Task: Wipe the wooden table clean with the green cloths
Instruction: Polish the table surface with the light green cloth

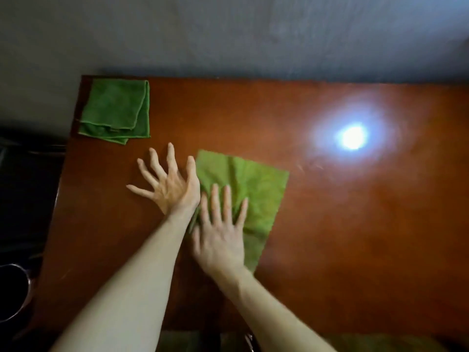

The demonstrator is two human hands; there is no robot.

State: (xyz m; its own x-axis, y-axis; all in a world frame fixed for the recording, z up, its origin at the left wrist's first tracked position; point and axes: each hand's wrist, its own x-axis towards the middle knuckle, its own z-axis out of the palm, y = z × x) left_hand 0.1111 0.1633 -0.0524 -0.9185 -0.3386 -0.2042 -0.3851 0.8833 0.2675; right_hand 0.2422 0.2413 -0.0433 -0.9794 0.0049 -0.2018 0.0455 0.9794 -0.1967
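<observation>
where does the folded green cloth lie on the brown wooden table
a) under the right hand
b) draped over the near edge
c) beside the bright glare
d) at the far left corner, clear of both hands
D: the folded green cloth lies at the far left corner of the brown wooden table, untouched; the right hand lies flat on the spread green cloth.

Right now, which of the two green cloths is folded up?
The cloth at the far left corner, folded in layers, with no hand on it. The other cloth lies spread flat under the right hand.
</observation>
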